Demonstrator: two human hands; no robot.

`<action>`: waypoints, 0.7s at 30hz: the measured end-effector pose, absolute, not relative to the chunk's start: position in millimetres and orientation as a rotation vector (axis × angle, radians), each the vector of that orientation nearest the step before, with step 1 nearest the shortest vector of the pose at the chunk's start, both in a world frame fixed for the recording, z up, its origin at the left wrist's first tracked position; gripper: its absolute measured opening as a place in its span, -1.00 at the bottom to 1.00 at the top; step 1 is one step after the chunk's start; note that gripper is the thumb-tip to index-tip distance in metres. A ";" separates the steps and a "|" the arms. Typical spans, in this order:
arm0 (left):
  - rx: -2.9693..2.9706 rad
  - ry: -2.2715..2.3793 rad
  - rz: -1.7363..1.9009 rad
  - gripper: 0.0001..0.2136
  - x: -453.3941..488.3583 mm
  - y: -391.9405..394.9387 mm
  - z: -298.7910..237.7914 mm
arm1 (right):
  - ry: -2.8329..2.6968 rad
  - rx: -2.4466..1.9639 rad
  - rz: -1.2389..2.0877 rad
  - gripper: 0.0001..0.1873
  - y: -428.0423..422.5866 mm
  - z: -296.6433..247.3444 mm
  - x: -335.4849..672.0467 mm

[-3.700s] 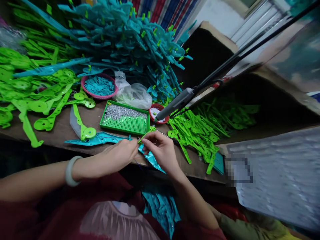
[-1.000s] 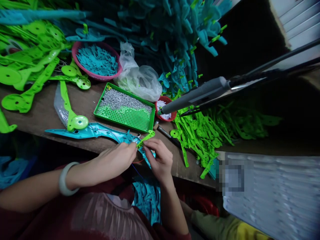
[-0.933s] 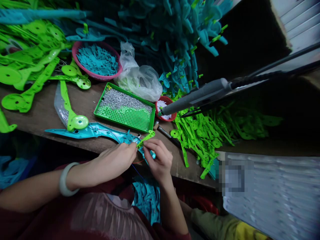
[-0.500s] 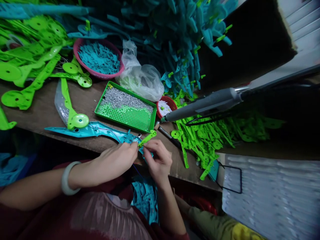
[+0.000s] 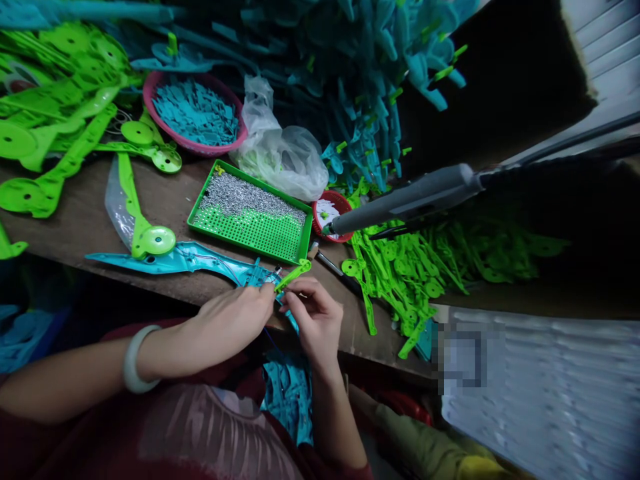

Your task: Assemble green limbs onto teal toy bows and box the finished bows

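1. Left hand (image 5: 243, 310): fingers closed, apparently pinching the near end of the small green lever (image 5: 295, 273). Lever's round end sticks out free, far and right.
2. Right hand (image 5: 317, 313): thumb and fingertips drawn in just beside the lever. Can't tell whether they grip it or some small part; too tiny.
3. Lever sits above the right part of the teal shell (image 5: 195, 257), which lies along the near bench edge; its right end is partly hidden by the hands.
4. Handling, my read: lever light, stiff, a bit slick; best held by its side edges. Shell light and rigid, maybe brittle at thin bits; hold by outer rims. Wire (image 5: 273, 341) hanging near looks fragile, easy to snag.
5. Around: green tray (image 5: 304, 245) of silver bits just beyond the hands; pink bowl (image 5: 235, 148) and plastic bag (image 5: 295, 163) farther; green pile (image 5: 395, 280) right.
6. In the way: grey driver (image 5: 410, 200) hanging far right, over red basket (image 5: 317, 229); green disc piece (image 5: 158, 240) overlapping shell's left part.
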State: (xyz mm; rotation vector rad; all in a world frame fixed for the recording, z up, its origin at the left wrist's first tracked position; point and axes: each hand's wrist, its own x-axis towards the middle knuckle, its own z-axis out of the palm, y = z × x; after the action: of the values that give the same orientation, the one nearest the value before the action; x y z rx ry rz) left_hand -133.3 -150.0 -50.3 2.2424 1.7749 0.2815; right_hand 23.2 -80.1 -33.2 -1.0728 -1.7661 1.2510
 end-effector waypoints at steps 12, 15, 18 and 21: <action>2.263 1.872 0.271 -0.81 -132.3 -150.5 -51.8 | -1.993 -1.009 0.843 -0.87 -86.0 -34.7 18.4; 2.282 1.875 0.305 -0.80 -131.4 -150.8 -51.0 | -2.014 -1.024 0.756 -0.87 -87.0 -35.4 16.3; 2.267 1.867 0.328 -0.79 -130.2 -151.2 -52.0 | -2.041 -1.056 0.670 -0.86 -87.5 -35.2 14.4; 2.252 1.858 0.371 -0.78 -128.9 -152.2 -55.0 | -2.047 -1.055 0.649 -0.85 -88.0 -34.3 13.2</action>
State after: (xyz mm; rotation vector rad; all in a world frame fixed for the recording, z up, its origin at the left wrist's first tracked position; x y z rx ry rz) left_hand -128.9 -152.2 -55.0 2.2522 1.8578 0.3711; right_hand 13.2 -88.0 -34.3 -1.0551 -2.0466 0.6494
